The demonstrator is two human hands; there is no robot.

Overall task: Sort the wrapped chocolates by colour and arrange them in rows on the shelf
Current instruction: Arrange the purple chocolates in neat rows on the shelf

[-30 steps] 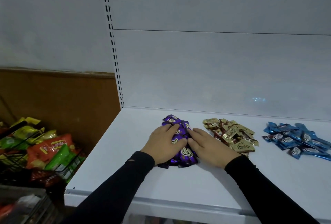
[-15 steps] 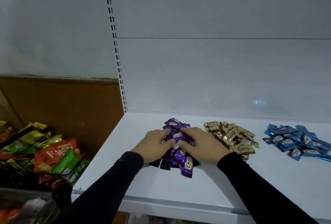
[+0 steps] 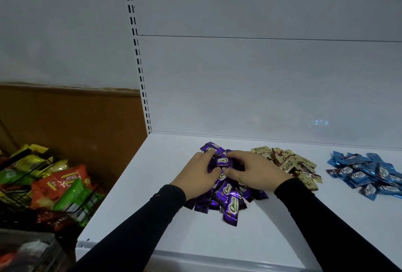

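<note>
Flat white metal shelf point(image 3: 139, 195) with a white back panel and a slotted upright point(image 3: 139, 63) at its left edge. Three piles lie in a row: purple foil-wrapped chocolates point(image 3: 226, 195), gold foil-wrapped chocolates point(image 3: 289, 163) just beside, blue foil-wrapped chocolates point(image 3: 367, 174) apart at right. Individual counts cannot be told. Left hand point(image 3: 196, 174) and right hand point(image 3: 254, 170), two in all, each have a curled grip pinching purple pieces. One black wire basket point(image 3: 26, 184) of snack packets stands left.

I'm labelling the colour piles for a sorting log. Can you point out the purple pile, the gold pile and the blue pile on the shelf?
purple chocolates point(image 3: 231, 207), head view, on a wrapper at the pile's near edge.
gold chocolates point(image 3: 288, 164), head view, on a wrapper mid-pile.
blue chocolates point(image 3: 365, 174), head view, on the pile's middle.
</note>
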